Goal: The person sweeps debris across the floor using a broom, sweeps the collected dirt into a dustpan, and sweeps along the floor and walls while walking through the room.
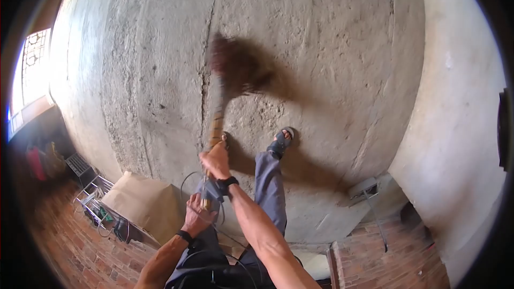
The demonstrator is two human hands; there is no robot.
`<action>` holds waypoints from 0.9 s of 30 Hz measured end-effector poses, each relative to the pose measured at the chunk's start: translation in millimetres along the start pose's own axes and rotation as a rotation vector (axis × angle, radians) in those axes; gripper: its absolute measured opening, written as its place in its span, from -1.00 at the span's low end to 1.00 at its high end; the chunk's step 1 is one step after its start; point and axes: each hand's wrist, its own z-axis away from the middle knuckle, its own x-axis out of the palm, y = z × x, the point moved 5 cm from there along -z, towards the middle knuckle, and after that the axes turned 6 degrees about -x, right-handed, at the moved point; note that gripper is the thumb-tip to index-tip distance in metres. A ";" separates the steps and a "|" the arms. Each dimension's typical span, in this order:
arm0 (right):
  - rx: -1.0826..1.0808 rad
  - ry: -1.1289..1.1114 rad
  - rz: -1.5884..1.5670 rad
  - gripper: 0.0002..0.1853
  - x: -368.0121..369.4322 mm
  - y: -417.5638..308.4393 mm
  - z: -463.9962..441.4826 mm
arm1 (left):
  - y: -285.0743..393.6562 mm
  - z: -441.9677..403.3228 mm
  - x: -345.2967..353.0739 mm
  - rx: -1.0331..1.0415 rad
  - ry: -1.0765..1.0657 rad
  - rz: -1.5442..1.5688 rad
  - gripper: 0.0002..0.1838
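A broom (219,108) with a yellowish stick wound with dark bands reaches out ahead of me over the concrete. Its dark reddish-brown head (235,69) is smeared by motion, and I cannot tell whether the bristles touch the surface. My right hand (216,160) is wrapped around the stick about midway, a dark watch on its wrist. Lower down, my left hand (198,215) grips near the stick's end, with a black band on that wrist. A thin cable loops beside my hands.
Cracked grey concrete (332,64) spreads under my sandalled feet (282,140). A brown-covered box (142,203) and a metal rack (96,203) stand left, over brick paving (59,241). A pale wall (460,75) and a long-handled tool (377,219) are right.
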 end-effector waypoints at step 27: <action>0.104 0.101 -0.186 -0.67 -191.4 -8.6 -106.3 | 58.7 -14.2 -17.8 -0.153 -0.049 0.135 -0.54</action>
